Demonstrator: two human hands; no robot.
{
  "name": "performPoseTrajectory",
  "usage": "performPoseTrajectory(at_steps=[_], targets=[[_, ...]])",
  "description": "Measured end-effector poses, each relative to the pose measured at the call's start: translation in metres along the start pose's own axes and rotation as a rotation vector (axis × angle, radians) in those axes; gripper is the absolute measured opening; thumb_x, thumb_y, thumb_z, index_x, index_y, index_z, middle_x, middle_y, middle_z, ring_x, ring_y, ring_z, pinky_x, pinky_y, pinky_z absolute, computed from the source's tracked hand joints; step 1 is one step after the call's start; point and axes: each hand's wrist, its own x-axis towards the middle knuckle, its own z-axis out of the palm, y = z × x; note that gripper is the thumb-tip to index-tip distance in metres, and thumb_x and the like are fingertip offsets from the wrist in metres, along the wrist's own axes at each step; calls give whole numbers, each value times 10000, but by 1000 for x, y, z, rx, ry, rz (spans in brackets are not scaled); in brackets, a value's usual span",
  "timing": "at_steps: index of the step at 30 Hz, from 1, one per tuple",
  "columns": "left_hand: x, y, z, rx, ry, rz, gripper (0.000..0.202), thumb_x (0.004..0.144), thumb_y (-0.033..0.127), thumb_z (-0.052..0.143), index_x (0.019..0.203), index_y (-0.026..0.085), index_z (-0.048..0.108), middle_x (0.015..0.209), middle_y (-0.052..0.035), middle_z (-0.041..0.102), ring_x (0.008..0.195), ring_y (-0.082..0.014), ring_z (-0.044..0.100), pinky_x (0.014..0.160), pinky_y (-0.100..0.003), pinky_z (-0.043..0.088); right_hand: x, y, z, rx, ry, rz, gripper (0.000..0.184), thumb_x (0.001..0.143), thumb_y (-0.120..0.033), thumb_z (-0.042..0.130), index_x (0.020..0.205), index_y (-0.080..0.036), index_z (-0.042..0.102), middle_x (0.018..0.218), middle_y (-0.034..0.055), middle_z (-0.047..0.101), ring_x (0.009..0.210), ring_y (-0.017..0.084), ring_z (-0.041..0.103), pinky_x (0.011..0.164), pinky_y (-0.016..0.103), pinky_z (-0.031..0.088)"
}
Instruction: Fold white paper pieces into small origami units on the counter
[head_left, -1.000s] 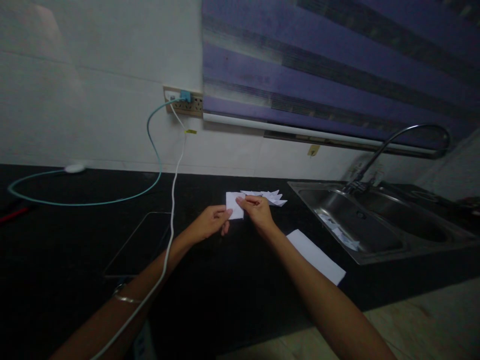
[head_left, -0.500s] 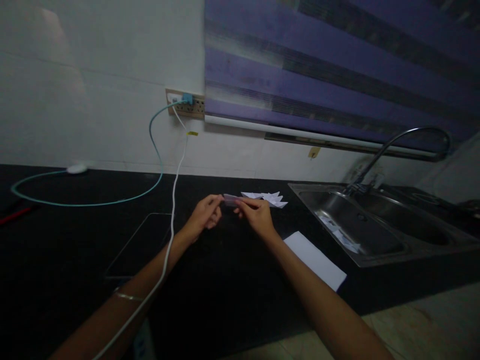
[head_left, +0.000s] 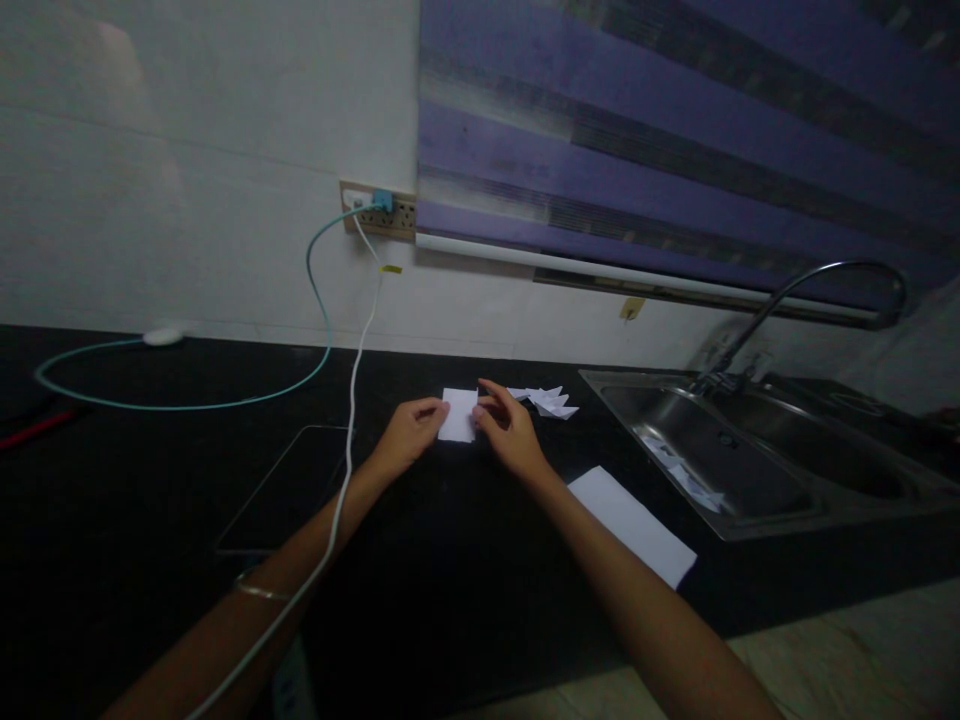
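Note:
A small white paper rectangle [head_left: 457,415] lies between both hands on the black countertop [head_left: 465,560]. My left hand [head_left: 409,437] pinches its left edge with closed fingers. My right hand [head_left: 510,432] pinches its right edge, thumb and fingers pressed together. Just behind my right hand sits a small heap of folded white paper pieces [head_left: 551,401]. A larger white sheet [head_left: 631,524] lies on the counter to the right of my right forearm.
A steel sink [head_left: 750,465] with a curved tap [head_left: 795,300] is at the right, paper scraps inside. A dark tablet [head_left: 289,485] lies left of my arms. A white cable [head_left: 352,400] and a teal cable [head_left: 187,400] run from a wall socket [head_left: 375,208].
The paper piece, held edge-on half a second ago, now lies flat facing up between my hands, slightly lower and nearer the counter. The view shifted a little.

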Motion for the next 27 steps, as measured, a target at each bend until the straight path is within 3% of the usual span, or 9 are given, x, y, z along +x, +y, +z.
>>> performPoseTrajectory(at_steps=[3,7,14,23,27], targets=[[0,-2,3,10,-62,0,233,829,325,604,733,128,684,668,-28,657,601,-135,560,523,-221,395,4,5,1,-22,94,61,328,802,-294,681,1095,-149,669,872,80,711,798,198,677,709,322,553],[1,-12,2,-16,-85,-20,218,826,352,616,802,142,669,656,-11,642,544,-120,531,484,-213,383,5,7,-1,-65,100,38,193,779,-287,697,911,-148,712,828,75,725,773,202,685,721,331,549],[4,-13,1,-87,-125,-74,246,816,357,600,680,154,629,595,10,557,533,-113,508,479,-211,400,3,0,-1,-116,121,-5,145,793,-274,688,862,-174,767,852,79,760,782,215,703,749,362,553],[4,-12,2,-323,-93,-241,135,729,259,674,707,126,663,644,-27,622,548,-115,568,470,-199,440,-4,-3,-1,-287,-22,-506,187,858,-139,623,963,-215,757,971,68,737,917,186,662,842,369,536],[-1,-5,-1,-362,-142,-215,118,765,247,646,725,136,648,685,-49,645,598,-127,603,512,-202,470,-4,0,-6,-364,-143,-605,244,863,-104,597,1021,-219,742,1062,84,713,991,198,635,866,397,534]])
